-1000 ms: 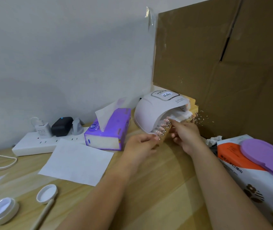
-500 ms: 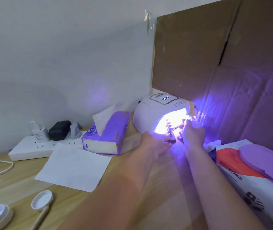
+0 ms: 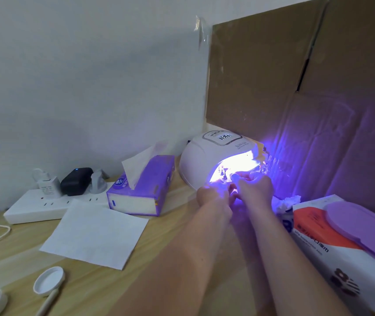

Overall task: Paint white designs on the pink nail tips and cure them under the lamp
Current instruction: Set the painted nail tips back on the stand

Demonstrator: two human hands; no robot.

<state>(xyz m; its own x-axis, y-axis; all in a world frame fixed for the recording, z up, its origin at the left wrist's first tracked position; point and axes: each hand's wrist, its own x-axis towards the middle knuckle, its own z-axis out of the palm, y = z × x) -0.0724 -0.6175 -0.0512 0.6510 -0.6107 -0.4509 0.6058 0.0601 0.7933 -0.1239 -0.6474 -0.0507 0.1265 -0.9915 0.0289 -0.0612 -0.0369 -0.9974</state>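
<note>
Lamp glows violet at 1 o'clock on the surface. I've got both hands at its mouth, left hand and right hand, tips just inside. Glare's too strong, can't tell either grip.

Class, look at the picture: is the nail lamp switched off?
No, the nail lamp glows bright violet from its opening, where both hands are.
</note>
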